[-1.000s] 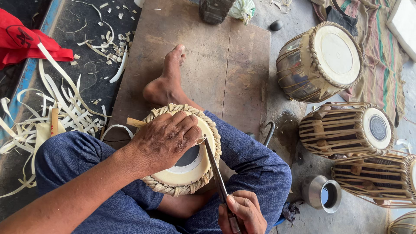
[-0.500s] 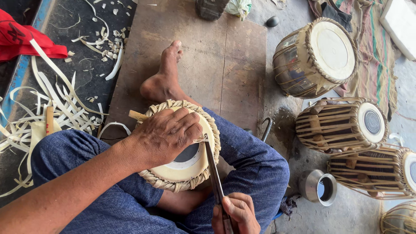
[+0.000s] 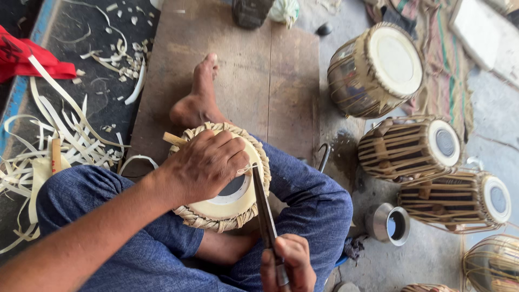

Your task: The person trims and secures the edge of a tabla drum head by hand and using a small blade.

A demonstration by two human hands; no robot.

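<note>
Person seen from above, seated. Trousers (image 3: 146, 254): loose blue cloth with a faint mottled weave, creased and bunched at both knees, hems riding up the shins. Left forearm (image 3: 81, 243): bare, no sleeve in view, no watch or band at the wrist. Left hand (image 3: 203, 165): bare, no rings or glove; knuckles and short nails visible. Right hand (image 3: 289, 265): bare, partly cut off by the lower edge of the frame, no ring visible, wrist out of view. Foot (image 3: 197, 100): bare, no shoe or sock, toes in plain sight just beyond the left hand. Upper body and sleeves above the forearm not in view.
</note>
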